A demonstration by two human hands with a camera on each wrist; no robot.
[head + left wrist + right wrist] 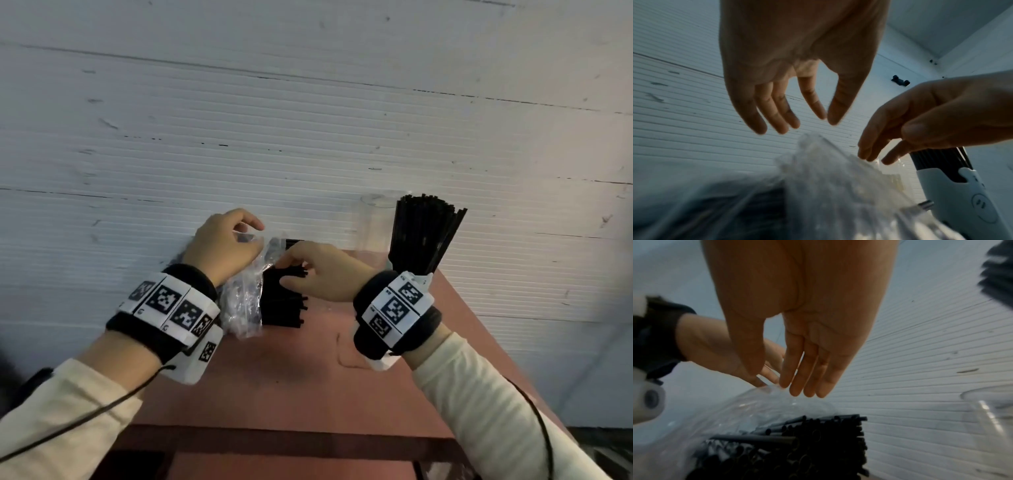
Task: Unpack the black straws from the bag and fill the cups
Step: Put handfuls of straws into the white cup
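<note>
Straws lie bundled in the clear bag on the table, between your hands. Your left hand pinches the bag's lip, thumb to forefinger, likely holding the mouth open so your right hand, fingers straight and together, can reach in. At one o'clock, an empty cup waits.

I see my reddish-brown surface filling the lower middle; a white ribbed wall spans everything above it.

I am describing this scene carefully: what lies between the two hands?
The crumpled mouth of the clear bag lies between the left hand and the right hand; the head view shows it best.
</note>
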